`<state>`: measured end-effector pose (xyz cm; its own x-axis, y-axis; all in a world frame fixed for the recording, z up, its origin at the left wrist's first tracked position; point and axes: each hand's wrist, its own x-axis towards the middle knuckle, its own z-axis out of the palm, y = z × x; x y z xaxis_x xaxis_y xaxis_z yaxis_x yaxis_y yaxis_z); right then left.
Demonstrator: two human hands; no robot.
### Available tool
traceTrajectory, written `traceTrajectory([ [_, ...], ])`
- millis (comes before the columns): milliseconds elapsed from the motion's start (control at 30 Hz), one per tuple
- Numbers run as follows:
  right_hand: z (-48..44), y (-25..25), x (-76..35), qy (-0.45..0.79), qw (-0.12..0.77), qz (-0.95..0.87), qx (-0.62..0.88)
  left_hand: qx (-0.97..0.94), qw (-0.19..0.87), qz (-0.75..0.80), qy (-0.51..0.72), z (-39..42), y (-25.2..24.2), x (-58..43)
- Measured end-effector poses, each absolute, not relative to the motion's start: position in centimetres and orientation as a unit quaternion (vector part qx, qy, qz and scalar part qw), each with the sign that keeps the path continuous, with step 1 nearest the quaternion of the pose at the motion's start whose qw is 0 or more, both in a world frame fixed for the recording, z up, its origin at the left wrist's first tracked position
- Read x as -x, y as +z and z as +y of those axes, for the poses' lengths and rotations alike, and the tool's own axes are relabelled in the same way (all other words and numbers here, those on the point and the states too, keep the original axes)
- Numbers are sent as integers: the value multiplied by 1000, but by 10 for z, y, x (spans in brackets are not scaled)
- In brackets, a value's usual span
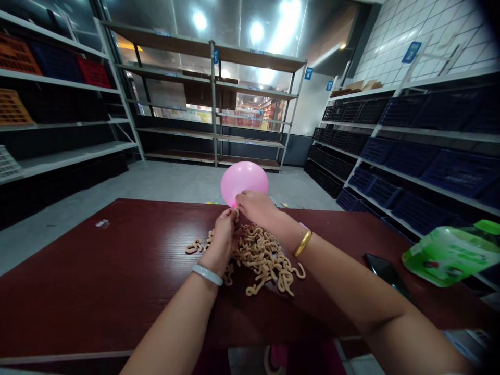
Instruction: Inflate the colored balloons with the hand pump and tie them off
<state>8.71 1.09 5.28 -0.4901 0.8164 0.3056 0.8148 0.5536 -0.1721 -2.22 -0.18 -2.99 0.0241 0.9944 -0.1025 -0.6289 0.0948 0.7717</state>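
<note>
A round, inflated pink balloon [244, 179] is held up beyond the table's far edge, its neck pointing down toward me. My left hand [226, 226] pinches at the neck from below, fingers closed. Just above it, my right hand [255, 208] is closed on the neck too, with fingers against the balloon's underside. Both hands meet there, so the neck's end is mostly hidden. Under and between my forearms lies a pile of tan, curly, worm-like balloon rubber or string pieces [265, 255], whose exact kind I cannot tell.
The dark red-brown table [97, 281] bears a crumpled clear scrap [102, 223] at left. To the right lie a black phone [388, 273] and a green jug [449, 255]. Shelves with crates [414, 156] stand right and left; a shelving rack [214, 104] stands behind.
</note>
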Motion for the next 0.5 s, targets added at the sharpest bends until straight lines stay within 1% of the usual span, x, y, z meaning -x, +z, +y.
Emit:
traceTrajectory([
  [133, 29, 75, -74, 102, 205, -854, 468, -293, 651, 324, 621, -4, -25, 20],
  [200, 33, 86, -66, 241, 264, -838, 412, -288, 654, 305, 630, -5, -22, 20],
  [267, 31, 93, -62, 406, 329, -791, 319, -276, 659, 286, 639, -6, -19, 21],
  [300, 29, 94, -64, 469, 353, -760, 279, -270, 660, 279, 643, -5, -18, 22],
  [333, 26, 93, -67, 505, 365, -737, 262, -265, 661, 276, 646, -5, -16, 23],
  [400, 20, 84, -79, 522, 368, -714, 288, -261, 656, 274, 654, -4, -15, 26],
  [500, 18, 51, -102, 480, 311, -722, 389, -254, 654, 260, 663, -3, -11, 29],
])
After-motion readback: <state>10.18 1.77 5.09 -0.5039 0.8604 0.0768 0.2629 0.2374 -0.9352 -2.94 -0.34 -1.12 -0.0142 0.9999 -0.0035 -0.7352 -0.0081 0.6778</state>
